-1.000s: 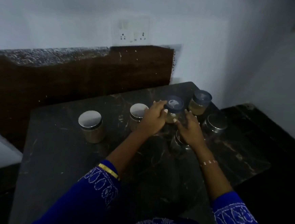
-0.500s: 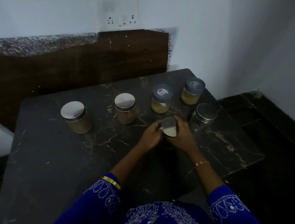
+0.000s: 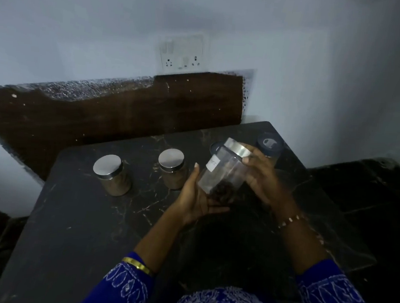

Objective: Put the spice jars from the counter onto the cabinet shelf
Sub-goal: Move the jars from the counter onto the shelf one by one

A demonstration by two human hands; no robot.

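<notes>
While the clear spice jar (image 3: 223,171) hangs tilted above the counter (image 3: 93,214), left hand (image 3: 196,199) cupping its base and right hand (image 3: 261,177) gripping its lidded side, she should level it before the shelf.

The dark marbled table (image 3: 73,225) carried two steel-lidded jars (image 3: 112,175) (image 3: 172,168) of brown powder side by side, and a blue-lidded jar (image 3: 269,146) stood near its far right corner.

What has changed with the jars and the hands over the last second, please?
Both hands left the blue-lidded jar, took hold of a steel-lidded jar and lifted it, tilted, off the counter. The left hand cradles its base; the right hand grips near the lid. The other jars stayed put.
</notes>
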